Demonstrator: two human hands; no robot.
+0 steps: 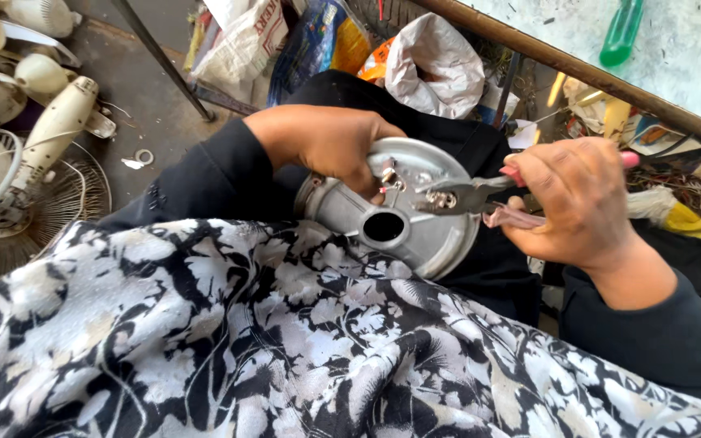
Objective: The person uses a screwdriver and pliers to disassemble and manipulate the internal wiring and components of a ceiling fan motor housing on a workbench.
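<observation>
Patterned cloth (285,349) drapes the lap, cushioning a round grey metal housing (415,219). Left hand (326,146) clamps its rim to steady it; right hand (578,203) squeezes red-handled pliers (480,193), jaws biting a small terminal fitting (441,199).

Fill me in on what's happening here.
A person sits with a round silver metal housing in their lap. The left hand grips its upper rim and steadies it. The right hand holds red-handled pliers whose tips are closed on a small fitting on the housing's face, above its central hole. Dismantled fan parts lie on the floor to the left, and a green screwdriver rests on the bench.
</observation>
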